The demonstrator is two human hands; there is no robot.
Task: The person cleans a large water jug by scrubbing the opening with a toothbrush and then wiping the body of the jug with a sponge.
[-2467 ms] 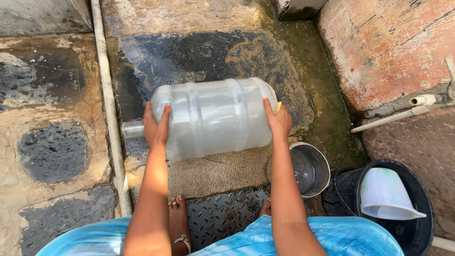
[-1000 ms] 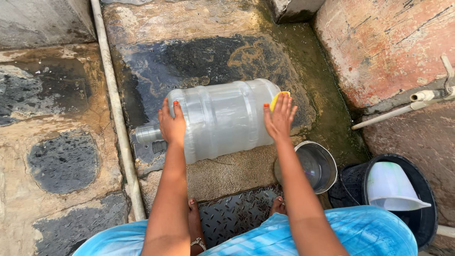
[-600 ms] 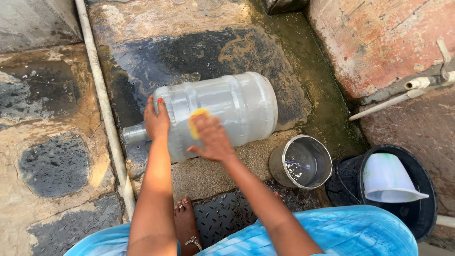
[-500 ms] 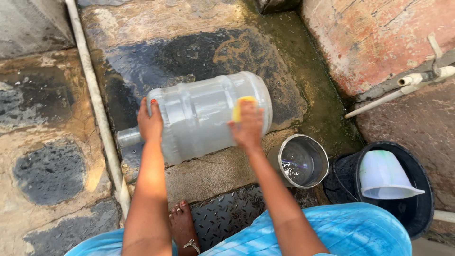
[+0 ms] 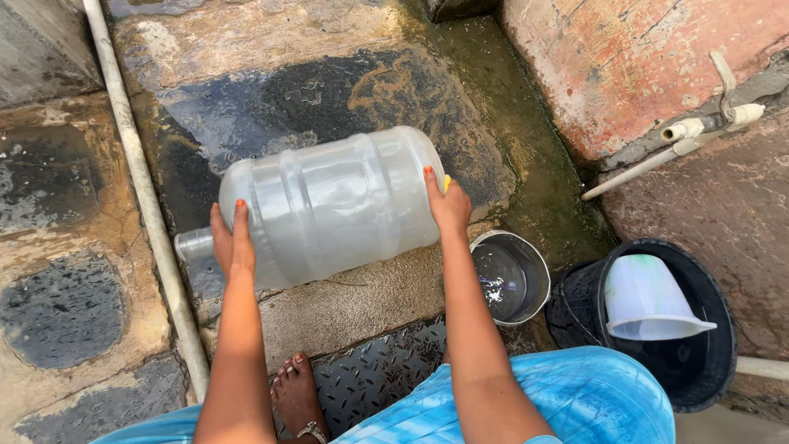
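Note:
A large clear plastic water jug [image 5: 329,205] lies on its side on the wet stone floor, its neck pointing left. My left hand [image 5: 232,242] presses flat against the jug's shoulder near the neck. My right hand [image 5: 448,205] rests on the jug's base end, with a yellow sponge [image 5: 446,182] just visible behind the fingers.
A small steel pot [image 5: 509,275] with some water stands right of my arm. A black bucket [image 5: 657,325] holds a white jug [image 5: 645,300]. A white pipe [image 5: 148,197] runs along the floor on the left. A tap [image 5: 699,127] sticks out of the brick wall. My bare foot [image 5: 294,395] rests on a metal plate.
My right hand rubbed the sponge along the jug's side, then went back to the base end. The jug stayed lying on its side under my left hand.

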